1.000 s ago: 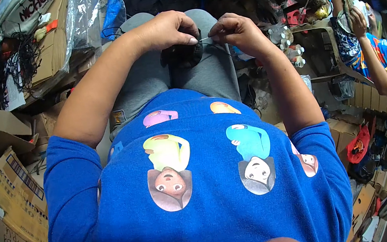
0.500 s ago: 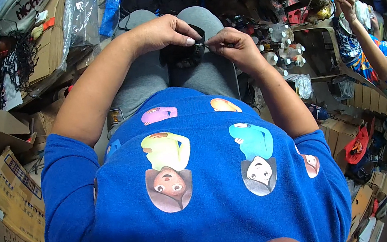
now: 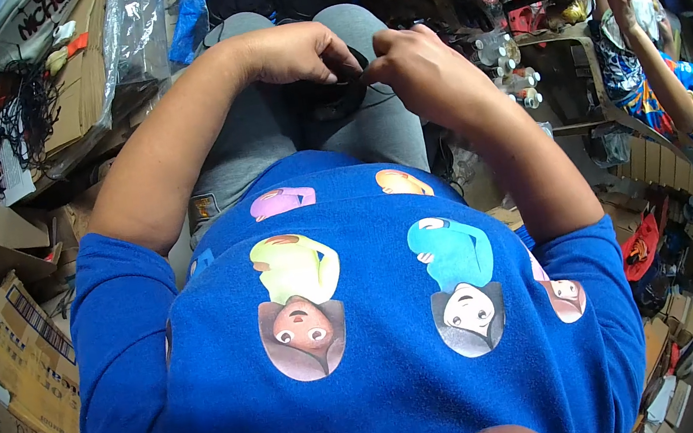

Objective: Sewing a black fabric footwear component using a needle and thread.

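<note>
On my lap, between my grey-trousered knees, rests a black shoe-like piece (image 3: 335,105), dark and partly covered by my hands. My left hand (image 3: 315,57) is closed on its upper edge, thumb and fingers pinching the rim. Right beside it, my right hand (image 3: 409,61) is closed, its fingertips together against the same edge, back of the hand turned up. Whatever thin thing its fingertips hold is hidden.
Cardboard and clear plastic (image 3: 137,47) lie at the left, near tangled black laces (image 3: 27,119). Open boxes (image 3: 0,239) stand lower left. Small white-capped bottles (image 3: 512,73) sit right of my knees. At the far right, a co-worker's arm (image 3: 659,75) is raised beside a table.
My right hand has turned over and risen slightly toward the left, its forearm now covering some bottles. The left hand keeps its hold on the black piece.
</note>
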{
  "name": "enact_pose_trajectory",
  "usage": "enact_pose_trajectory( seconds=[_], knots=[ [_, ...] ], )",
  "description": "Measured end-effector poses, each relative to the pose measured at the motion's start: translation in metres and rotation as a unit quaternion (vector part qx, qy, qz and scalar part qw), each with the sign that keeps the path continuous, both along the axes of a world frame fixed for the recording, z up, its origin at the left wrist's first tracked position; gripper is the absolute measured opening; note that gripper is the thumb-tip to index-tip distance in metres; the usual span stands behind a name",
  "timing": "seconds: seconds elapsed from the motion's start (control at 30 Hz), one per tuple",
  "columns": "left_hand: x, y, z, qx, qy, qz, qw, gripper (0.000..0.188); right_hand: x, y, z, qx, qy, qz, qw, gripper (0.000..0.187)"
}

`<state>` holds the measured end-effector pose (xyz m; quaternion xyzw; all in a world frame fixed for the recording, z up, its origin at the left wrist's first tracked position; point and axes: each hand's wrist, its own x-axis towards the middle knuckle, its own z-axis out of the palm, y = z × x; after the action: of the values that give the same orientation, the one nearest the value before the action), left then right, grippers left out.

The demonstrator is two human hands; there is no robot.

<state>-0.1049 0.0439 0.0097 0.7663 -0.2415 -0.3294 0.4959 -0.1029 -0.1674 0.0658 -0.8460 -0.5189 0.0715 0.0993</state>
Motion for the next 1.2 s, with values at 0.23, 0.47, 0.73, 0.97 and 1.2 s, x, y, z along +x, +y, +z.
enact_pose_trajectory(
  seconds=[0.23, 0.47, 0.73, 0.97, 1.2],
  knots=[
    [-0.005, -0.012, -0.004, 0.056, -0.182, 0.117, 0.975, 0.024, 0.018, -0.006, -0.038, 0.079, 0.234, -0.087, 0.965, 0.01],
    [-0.086, 0.066, 0.021, 0.16, -0.152, 0.089, 0.971, 0.029, 0.022, -0.122, -0.003, 0.519, 0.576, -0.283, 0.565, 0.027],
    [-0.072, 0.079, 0.061, -0.246, 0.004, 0.399, 0.883, 0.025, 0.013, -0.154, -0.032, 0.113, 0.345, -0.383, 0.849, 0.024],
    [-0.06, 0.12, 0.008, -0.507, 0.237, 0.451, 0.695, 0.034, -0.019, -0.187, -0.083, -0.039, -0.025, -0.235, 0.971, 0.032],
    [-0.075, 0.183, 0.013, -0.198, -0.008, 0.532, 0.824, 0.036, -0.017, -0.171, -0.063, 0.365, 0.504, -0.513, 0.591, 0.057]
  ],
)
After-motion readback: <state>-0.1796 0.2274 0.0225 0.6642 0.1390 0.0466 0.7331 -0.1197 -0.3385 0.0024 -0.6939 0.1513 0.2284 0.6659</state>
